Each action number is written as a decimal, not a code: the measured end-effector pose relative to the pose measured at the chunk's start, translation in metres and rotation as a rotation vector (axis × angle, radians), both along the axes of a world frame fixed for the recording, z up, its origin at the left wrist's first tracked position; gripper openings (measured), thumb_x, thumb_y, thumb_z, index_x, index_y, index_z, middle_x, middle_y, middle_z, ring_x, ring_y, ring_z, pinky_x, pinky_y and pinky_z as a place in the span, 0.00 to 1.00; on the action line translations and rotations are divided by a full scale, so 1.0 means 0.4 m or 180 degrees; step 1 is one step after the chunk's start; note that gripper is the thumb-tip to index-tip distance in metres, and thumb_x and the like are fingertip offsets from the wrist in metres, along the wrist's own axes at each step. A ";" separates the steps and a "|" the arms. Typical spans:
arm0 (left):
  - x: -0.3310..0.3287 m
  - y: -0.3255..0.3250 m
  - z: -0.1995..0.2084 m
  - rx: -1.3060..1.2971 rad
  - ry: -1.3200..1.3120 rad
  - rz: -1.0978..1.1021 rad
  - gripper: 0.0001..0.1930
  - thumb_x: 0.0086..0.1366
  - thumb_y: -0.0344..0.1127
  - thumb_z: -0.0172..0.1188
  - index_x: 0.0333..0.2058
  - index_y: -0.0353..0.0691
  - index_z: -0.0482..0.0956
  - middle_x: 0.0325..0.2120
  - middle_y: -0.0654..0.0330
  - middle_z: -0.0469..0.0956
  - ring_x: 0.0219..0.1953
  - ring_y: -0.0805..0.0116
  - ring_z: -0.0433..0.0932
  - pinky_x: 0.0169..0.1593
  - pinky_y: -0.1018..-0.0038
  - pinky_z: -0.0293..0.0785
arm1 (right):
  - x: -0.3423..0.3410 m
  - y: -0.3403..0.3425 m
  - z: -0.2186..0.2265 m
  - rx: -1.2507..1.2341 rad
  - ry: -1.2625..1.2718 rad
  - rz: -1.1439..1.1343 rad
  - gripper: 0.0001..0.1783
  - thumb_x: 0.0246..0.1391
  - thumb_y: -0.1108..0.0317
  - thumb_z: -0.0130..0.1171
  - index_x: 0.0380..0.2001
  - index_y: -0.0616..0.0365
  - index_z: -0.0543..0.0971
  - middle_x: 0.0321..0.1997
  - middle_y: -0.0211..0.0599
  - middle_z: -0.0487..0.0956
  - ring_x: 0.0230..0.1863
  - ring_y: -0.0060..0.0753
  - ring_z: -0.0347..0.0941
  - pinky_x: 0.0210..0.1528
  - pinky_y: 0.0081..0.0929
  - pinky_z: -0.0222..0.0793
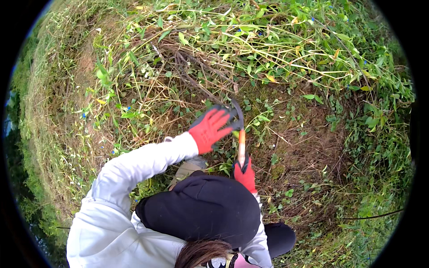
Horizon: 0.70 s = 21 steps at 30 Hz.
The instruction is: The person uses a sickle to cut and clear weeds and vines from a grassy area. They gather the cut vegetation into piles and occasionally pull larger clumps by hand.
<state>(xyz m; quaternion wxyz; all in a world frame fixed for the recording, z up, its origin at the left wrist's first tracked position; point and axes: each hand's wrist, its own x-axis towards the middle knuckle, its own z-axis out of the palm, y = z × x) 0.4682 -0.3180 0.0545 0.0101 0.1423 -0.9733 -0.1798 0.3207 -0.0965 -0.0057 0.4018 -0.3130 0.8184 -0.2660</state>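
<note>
My right hand (245, 173), in a red and black glove, is wrapped round the handle of a sickle (241, 142). The handle is orange and pale, and the dark curved blade points away from me over the weeds. Close to the left of the blade is my left hand (210, 129), in a matching glove. Its fingers are stretched out and slightly apart, with nothing visible in them. Low green leaves (261, 118) grow just right of the blade. Whether the left fingertips touch the blade or plants, I cannot tell.
Brown woody stems (192, 76) lie beyond my left hand. Long tangled weeds (286, 44) cover the ground farther off and to the right. Bare brown soil with dry stalks (295, 143) shows right of the sickle. My bent knee (219, 205) is close below my hands.
</note>
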 end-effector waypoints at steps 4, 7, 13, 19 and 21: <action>0.017 -0.129 -0.207 -0.1067 -0.1111 0.0222 0.41 0.52 0.39 0.61 0.65 0.42 0.57 0.63 0.38 0.57 0.68 0.42 0.52 0.70 0.49 0.42 | 0.053 0.145 0.027 0.0100 -0.0734 -0.0508 0.34 0.58 0.58 0.57 0.65 0.51 0.60 0.38 0.52 0.80 0.39 0.45 0.81 0.41 0.37 0.73; 0.000 -0.172 -0.234 -0.0773 -0.1910 0.0392 0.41 0.54 0.39 0.60 0.67 0.43 0.56 0.61 0.42 0.61 0.64 0.46 0.60 0.67 0.53 0.51 | 0.057 0.129 0.153 0.0260 -0.0418 -0.0478 0.31 0.59 0.58 0.57 0.63 0.52 0.63 0.37 0.48 0.81 0.39 0.40 0.81 0.42 0.35 0.73; -0.032 -0.226 -0.174 -0.0421 -0.2209 0.0468 0.34 0.55 0.42 0.59 0.62 0.43 0.65 0.45 0.53 0.79 0.47 0.54 0.77 0.56 0.57 0.66 | 0.016 0.065 0.057 -0.0073 -0.0590 -0.0553 0.30 0.59 0.56 0.57 0.61 0.57 0.65 0.37 0.51 0.80 0.38 0.46 0.80 0.41 0.35 0.72; -0.021 -0.263 -0.107 -0.0213 -0.1729 0.0262 0.17 0.50 0.43 0.59 0.40 0.45 0.79 0.31 0.55 0.82 0.37 0.55 0.81 0.43 0.60 0.74 | 0.064 0.081 0.118 0.0496 -0.0483 -0.0199 0.35 0.58 0.52 0.58 0.64 0.56 0.62 0.39 0.56 0.80 0.41 0.53 0.79 0.43 0.39 0.72; 0.080 -0.282 -0.087 -0.0315 -0.0886 0.0465 0.17 0.51 0.44 0.59 0.39 0.45 0.80 0.30 0.56 0.81 0.35 0.55 0.81 0.43 0.60 0.74 | 0.079 0.187 0.181 0.0524 -0.0698 0.0129 0.37 0.58 0.53 0.59 0.65 0.57 0.61 0.39 0.53 0.81 0.42 0.48 0.80 0.45 0.39 0.72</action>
